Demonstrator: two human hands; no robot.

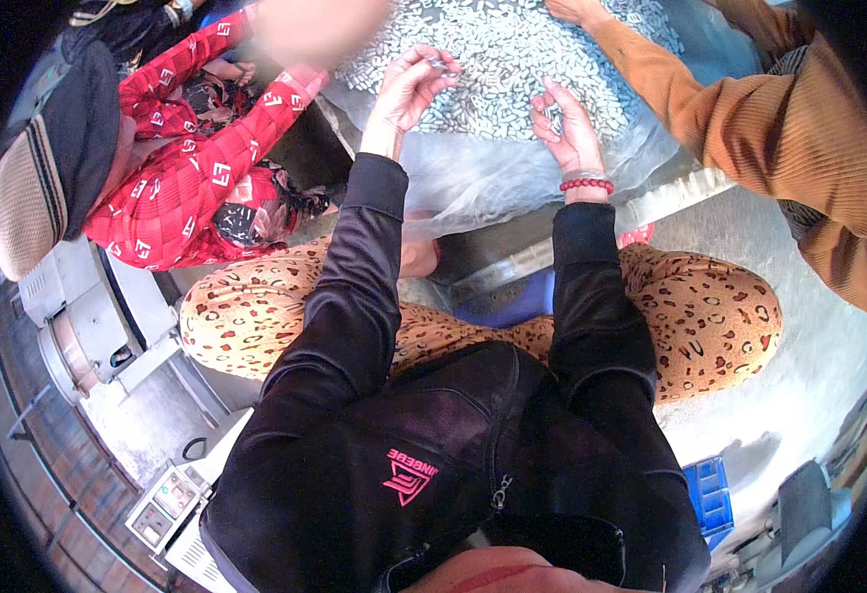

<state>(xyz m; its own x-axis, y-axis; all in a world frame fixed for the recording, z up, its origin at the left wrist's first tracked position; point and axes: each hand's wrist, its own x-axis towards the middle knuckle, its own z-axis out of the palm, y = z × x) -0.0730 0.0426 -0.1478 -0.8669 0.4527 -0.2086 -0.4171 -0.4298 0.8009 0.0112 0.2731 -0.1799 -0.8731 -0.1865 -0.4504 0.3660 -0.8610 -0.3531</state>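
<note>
Many small white and grey pieces (488, 89), too small to name exactly, lie spread in a thick layer on a translucent plastic sheet (473, 168). Above their left part, my left hand (412, 91) is closed, pinching a few of the small pieces between thumb and fingertips. My right hand (570, 130), with a red bead bracelet (587, 185) at its wrist, is turned partly palm up over the near right side of the heap. Its fingers curl around several small pieces, partly hidden by the fingers. The two hands are apart.
A person in a red patterned sleeve (181, 168) works at left, one hand blurred; another's brown corduroy sleeve (779, 128) reaches in from the right. The sheet hangs over a pale table edge (670, 198). Grey machines (82, 336) stand at left, a blue crate (710, 499) at lower right.
</note>
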